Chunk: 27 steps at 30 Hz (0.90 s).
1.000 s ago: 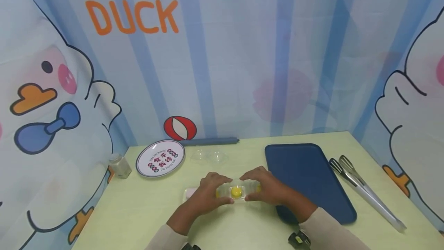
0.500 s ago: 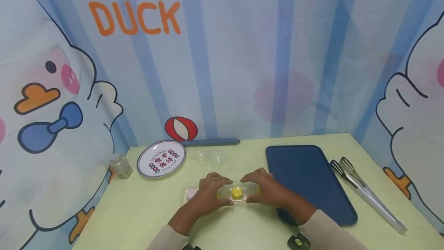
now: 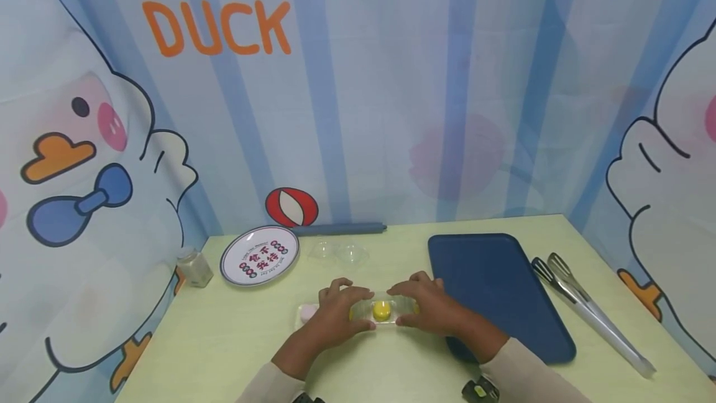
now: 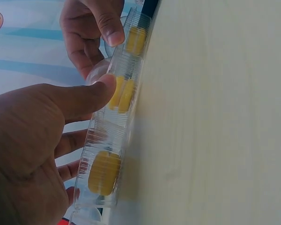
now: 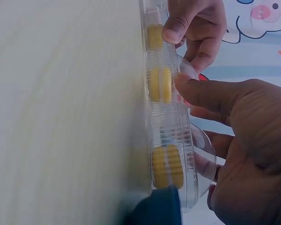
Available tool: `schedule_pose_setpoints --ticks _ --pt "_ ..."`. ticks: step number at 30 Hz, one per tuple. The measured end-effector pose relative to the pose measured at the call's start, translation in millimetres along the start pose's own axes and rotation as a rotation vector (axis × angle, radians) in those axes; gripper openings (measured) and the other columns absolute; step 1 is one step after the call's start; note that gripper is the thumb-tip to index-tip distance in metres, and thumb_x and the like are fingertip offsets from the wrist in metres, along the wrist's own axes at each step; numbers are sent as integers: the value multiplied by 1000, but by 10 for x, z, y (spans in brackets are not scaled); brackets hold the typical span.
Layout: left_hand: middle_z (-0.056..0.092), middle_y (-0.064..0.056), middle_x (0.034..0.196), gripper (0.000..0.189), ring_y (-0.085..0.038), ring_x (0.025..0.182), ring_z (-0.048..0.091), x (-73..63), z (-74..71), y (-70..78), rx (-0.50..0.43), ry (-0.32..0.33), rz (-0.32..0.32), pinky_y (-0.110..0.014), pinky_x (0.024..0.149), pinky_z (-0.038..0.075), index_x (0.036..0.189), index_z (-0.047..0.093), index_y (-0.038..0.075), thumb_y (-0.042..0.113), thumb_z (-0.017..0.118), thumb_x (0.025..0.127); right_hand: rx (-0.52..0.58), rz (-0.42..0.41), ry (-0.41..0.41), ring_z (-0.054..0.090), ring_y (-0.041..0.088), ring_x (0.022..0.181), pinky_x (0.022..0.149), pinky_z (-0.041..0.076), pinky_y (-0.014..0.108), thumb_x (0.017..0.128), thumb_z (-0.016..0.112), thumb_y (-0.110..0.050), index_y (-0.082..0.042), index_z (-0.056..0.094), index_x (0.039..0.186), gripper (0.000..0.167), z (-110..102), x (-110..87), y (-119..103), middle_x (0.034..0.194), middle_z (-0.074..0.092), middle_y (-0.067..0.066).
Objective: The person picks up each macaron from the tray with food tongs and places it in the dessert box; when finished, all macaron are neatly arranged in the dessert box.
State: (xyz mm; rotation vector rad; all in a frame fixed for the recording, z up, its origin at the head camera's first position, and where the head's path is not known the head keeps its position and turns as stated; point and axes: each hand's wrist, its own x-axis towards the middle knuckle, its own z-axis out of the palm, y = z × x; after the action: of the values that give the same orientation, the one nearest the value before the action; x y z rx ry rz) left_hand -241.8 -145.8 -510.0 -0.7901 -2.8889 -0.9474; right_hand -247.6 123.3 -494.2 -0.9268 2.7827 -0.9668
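Note:
A long clear plastic macaron box (image 3: 366, 314) lies on the table in the head view, with a yellow macaron (image 3: 382, 310) showing between my hands. A pale pink piece (image 3: 308, 312) sits at its left end. My left hand (image 3: 335, 316) holds the box across its width, thumb on the near edge and fingers over the far side. Likewise, my right hand (image 3: 427, 306) grips farther right. In the right wrist view, a clear dome (image 5: 203, 152) rises from the box above another yellow macaron (image 5: 167, 166). The left wrist view shows a yellow macaron (image 4: 104, 172) through the ribbed wall.
Right of the box lies a dark blue tray (image 3: 498, 291), with metal tongs (image 3: 593, 313) beyond it. Behind are a clear domed piece (image 3: 338, 252), a printed plate (image 3: 260, 255), a small jar (image 3: 194, 267) and a grey-blue rod (image 3: 341, 228) at the curtain.
Both hands stay on the box in almost the same place. The fingers of my right hand have shifted slightly; the other things have not moved.

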Motion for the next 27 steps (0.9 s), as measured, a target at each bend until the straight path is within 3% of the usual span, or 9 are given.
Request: schedule_pose_setpoints --ticks 19,24,27 --pt "72 -10 144 58 -45 148 43 9 -1 -25 8 17 46 -72 114 31 141 69 12 31 90 91 8 -1 -1 51 28 123 88 29 50 92 90 -26 -12 72 142 55 -9 7 15 137 70 7" --pt "70 -13 146 63 -48 147 42 6 -68 -13 12 17 79 -75 110 32 146 66 11 34 89 91 6 8 -5 52 37 135 96 34 62 93 88 -27 -10 68 146 59 -18 12 7 152 64 14" --pt "68 -14 148 67 -47 147 42 24 -114 -29 24 -3 58 -75 110 32 149 64 12 36 89 91 -6 9 2 49 44 144 102 34 73 94 87 -28 -9 65 150 63 -24 25 6 163 54 21"
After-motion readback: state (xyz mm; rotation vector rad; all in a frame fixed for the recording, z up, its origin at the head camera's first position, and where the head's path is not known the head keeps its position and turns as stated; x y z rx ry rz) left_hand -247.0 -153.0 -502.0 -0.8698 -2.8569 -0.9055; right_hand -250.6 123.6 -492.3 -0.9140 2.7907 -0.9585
